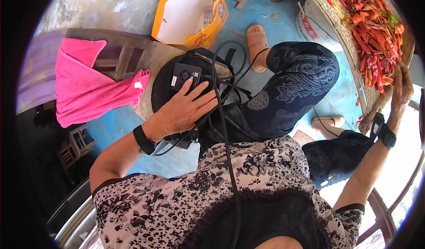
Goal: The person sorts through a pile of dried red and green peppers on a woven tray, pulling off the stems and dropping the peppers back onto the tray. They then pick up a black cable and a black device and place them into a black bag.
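My left hand (186,106) rests palm down, fingers apart, on the lower edge of a black electronic box (186,74). The box lies on a round black bag (162,83) on a wooden chair, with black cables running out of it. My right hand (402,83) is at the right, beside the rim of a woven tray (368,96). Its fingertips reach the edge of a heap of red chili peppers (375,40) lying on the tray. Whether those fingers pinch anything is too small to tell.
A pink towel (96,86) hangs over the wooden chair back (132,41). An open orange and white paper bag (187,15) stands behind the black bag. A white bucket (315,25) sits under the tray. Loose cable (223,116) crosses my lap.
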